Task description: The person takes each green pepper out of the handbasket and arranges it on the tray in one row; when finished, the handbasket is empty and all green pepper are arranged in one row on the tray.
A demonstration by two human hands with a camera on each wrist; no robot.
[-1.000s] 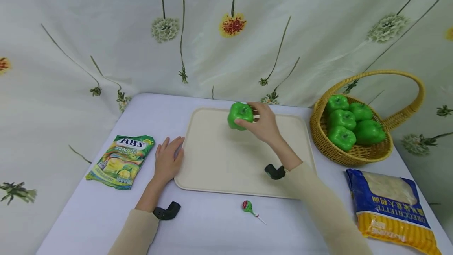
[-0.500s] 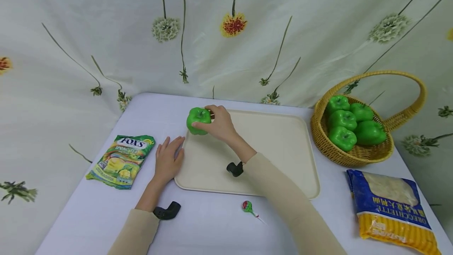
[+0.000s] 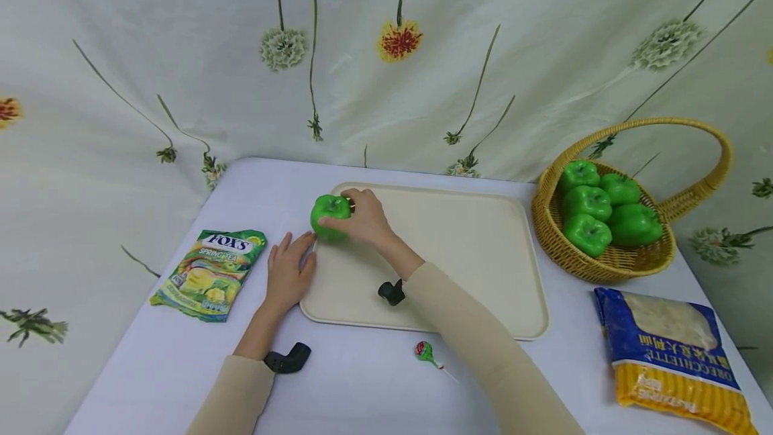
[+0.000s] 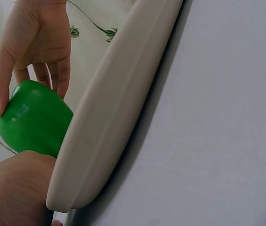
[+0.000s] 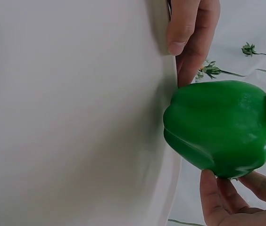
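My right hand [image 3: 367, 221] holds a glossy green bell pepper [image 3: 328, 215] between thumb and fingers at the far left corner of a cream tray [image 3: 459, 254]. In the right wrist view the pepper [image 5: 222, 125] appears tipped on its side, overlapping the tray's rim, with fingertips [image 5: 210, 188] on its stem end. My left hand [image 3: 290, 274] rests by the tray's left edge, fingers extended and thumb at the rim, just nearer me than the pepper. The left wrist view shows the pepper [image 4: 34, 120] close by the left hand [image 4: 17, 188].
A wicker basket [image 3: 558, 257] with several green peppers [image 3: 586, 203] and a tall handle stands at the back right. A blue and yellow pasta bag [image 3: 676, 354] lies in front of it. A candy bag [image 3: 211, 274] lies at left, a lollipop [image 3: 425, 351] before the tray.
My right hand has carried the pepper left across the tray to its far left corner, then lowered it slightly toward me. The left hand has stayed in place.
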